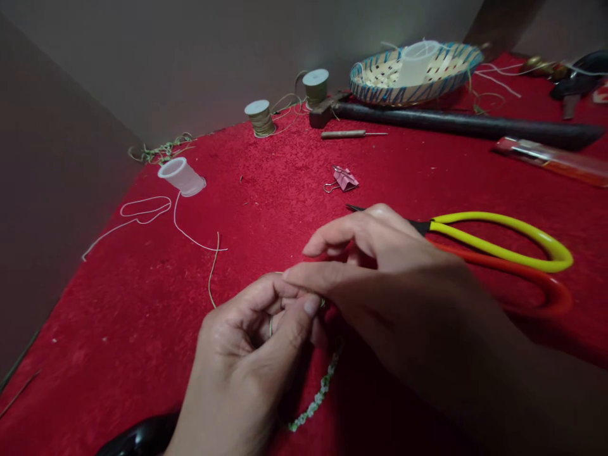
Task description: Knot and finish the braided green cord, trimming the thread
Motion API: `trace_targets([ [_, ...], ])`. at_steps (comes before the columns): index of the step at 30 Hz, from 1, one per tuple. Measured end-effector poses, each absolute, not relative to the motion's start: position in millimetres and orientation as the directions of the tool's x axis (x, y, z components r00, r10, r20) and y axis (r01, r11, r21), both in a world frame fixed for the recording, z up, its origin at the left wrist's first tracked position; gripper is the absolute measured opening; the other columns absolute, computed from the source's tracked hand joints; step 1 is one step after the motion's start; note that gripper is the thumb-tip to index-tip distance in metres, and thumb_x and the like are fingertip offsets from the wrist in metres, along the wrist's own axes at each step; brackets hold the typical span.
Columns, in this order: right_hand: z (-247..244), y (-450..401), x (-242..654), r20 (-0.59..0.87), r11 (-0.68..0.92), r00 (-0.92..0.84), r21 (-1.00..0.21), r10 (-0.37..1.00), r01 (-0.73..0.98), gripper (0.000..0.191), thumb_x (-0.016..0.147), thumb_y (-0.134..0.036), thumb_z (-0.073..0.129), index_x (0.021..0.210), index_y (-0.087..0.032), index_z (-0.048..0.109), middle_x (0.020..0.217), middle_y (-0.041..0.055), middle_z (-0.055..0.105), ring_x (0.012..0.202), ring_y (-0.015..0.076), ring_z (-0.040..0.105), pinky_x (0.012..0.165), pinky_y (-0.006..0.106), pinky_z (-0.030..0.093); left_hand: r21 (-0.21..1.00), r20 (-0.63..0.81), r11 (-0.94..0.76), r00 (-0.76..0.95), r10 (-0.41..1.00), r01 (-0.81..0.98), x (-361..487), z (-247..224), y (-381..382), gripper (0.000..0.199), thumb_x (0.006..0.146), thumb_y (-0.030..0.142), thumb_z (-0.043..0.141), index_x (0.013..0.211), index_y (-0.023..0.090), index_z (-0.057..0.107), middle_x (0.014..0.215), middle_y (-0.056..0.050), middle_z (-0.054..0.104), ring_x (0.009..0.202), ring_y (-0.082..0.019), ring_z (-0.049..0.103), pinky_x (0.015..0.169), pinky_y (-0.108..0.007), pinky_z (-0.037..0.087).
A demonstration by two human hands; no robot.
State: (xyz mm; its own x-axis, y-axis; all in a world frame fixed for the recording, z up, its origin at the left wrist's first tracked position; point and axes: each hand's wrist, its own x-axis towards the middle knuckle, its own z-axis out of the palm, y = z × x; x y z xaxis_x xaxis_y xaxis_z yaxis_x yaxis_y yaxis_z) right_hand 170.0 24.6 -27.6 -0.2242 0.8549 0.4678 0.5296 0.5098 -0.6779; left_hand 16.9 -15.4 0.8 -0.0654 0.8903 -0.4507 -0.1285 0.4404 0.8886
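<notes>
Near the middle of the head view, my left hand (256, 354) pinches a thin green cord between thumb and fingers. Bent over it from the right, my right hand (380, 272) touches the left fingertips; its own fingertips are partly hidden, and what they hold, if anything, cannot be made out. A beaded strand (319, 398) in green and clear white hangs below the hands. The loose end of a greenish cord (213, 272) lies on the red cloth (142, 304) left of my hands.
Scissors (503, 244) with yellow and red handles lie beside my right hand. Beyond are a pink clip (346, 178), an awl (349, 134), a hammer (451, 123), a basket (380, 94), cord spools (260, 119) and a white spool (186, 178). A black object (142, 437) sits at lower left.
</notes>
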Motion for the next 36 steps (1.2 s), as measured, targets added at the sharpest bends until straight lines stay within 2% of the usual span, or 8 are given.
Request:
trace_targets([
  [5,-21.6,32.1,175.8,0.446,0.580,-0.371,-0.602,0.814,0.549,0.034,0.093,-0.010,0.053,0.090,-0.030,0.080,0.108,-0.0029,0.075,0.097,0.0172,0.063,0.081,0.031,0.049,0.881,-0.470,0.461,-0.085,0.878,-0.108,16.4,-1.0,-12.5,0.029,0.090,0.032,0.082,0.066,0.020,0.072,0.052,0.005,0.056,0.042,-0.005,0.036,0.039,-0.013,0.028],
  [9,-17.1,36.4,181.3,0.450,0.676,-0.505,-0.496,0.737,0.545,0.038,0.095,-0.007,0.046,0.091,-0.026,0.078,0.107,-0.0007,0.071,0.093,0.0155,0.057,0.074,0.028,0.045,0.874,-0.483,0.471,-0.096,0.871,-0.119,17.6,1.4,-11.8,0.027,0.088,0.034,0.084,0.068,0.020,0.072,0.054,0.005,0.058,0.044,-0.006,0.040,0.040,-0.013,0.030],
  [16,-22.3,37.7,178.4,0.535,0.757,-0.541,-0.383,0.649,0.530,0.033,0.100,-0.012,0.049,0.080,-0.028,0.070,0.099,-0.0009,0.066,0.092,0.0210,0.056,0.070,0.037,0.038,0.887,-0.461,0.462,-0.107,0.881,-0.021,12.2,0.0,-17.5,0.030,0.089,0.042,0.083,0.071,0.019,0.073,0.056,0.003,0.060,0.046,-0.007,0.041,0.041,-0.013,0.032],
  [20,-21.6,35.0,177.0,0.520,0.773,-0.576,-0.358,0.631,0.524,0.036,0.102,-0.007,0.045,0.095,-0.027,0.074,0.105,0.0019,0.071,0.098,0.0259,0.059,0.086,0.044,0.041,0.906,-0.420,0.423,-0.125,0.899,-0.002,15.9,2.3,-16.6,0.028,0.088,0.041,0.084,0.072,0.020,0.073,0.056,0.005,0.057,0.045,-0.007,0.038,0.042,-0.014,0.033],
  [23,-18.9,32.1,176.9,0.489,0.771,-0.598,-0.356,0.635,0.527,0.036,0.099,-0.003,0.046,0.103,-0.024,0.075,0.118,0.0073,0.073,0.109,0.0314,0.060,0.098,0.050,0.040,0.909,-0.414,0.418,-0.150,0.898,-0.004,21.2,5.9,-13.5,0.029,0.084,0.036,0.087,0.067,0.020,0.070,0.055,0.005,0.056,0.048,-0.008,0.041,0.045,-0.016,0.036],
  [29,-21.1,28.8,175.4,0.523,0.792,-0.600,-0.327,0.606,0.515,0.038,0.101,-0.007,0.040,0.107,-0.019,0.075,0.128,0.0118,0.072,0.110,0.0326,0.062,0.096,0.051,0.046,0.869,-0.490,0.494,-0.193,0.850,-0.031,25.1,10.9,-13.3,0.020,0.075,0.033,0.092,0.079,0.021,0.077,0.065,0.002,0.061,0.062,-0.014,0.053,0.054,-0.019,0.045],
  [33,-19.7,31.3,175.1,0.483,0.762,-0.589,-0.415,0.648,0.497,0.037,0.103,-0.007,0.041,0.102,-0.022,0.075,0.129,0.0066,0.074,0.111,0.0290,0.066,0.094,0.048,0.050,0.844,-0.526,0.535,-0.231,0.819,-0.025,25.6,11.8,-15.9,0.023,0.074,0.037,0.092,0.083,0.021,0.078,0.068,0.001,0.064,0.051,-0.010,0.045,0.042,-0.018,0.037],
  [36,-14.7,34.1,177.5,0.419,0.719,-0.599,-0.529,0.683,0.450,0.037,0.103,-0.006,0.041,0.098,-0.024,0.073,0.122,0.0037,0.076,0.105,0.0237,0.067,0.087,0.038,0.055,0.869,-0.486,0.495,-0.217,0.847,-0.014,25.4,10.3,-15.5,0.024,0.076,0.038,0.091,0.074,0.019,0.075,0.063,0.002,0.063,0.048,-0.007,0.037,0.039,-0.016,0.031],
])
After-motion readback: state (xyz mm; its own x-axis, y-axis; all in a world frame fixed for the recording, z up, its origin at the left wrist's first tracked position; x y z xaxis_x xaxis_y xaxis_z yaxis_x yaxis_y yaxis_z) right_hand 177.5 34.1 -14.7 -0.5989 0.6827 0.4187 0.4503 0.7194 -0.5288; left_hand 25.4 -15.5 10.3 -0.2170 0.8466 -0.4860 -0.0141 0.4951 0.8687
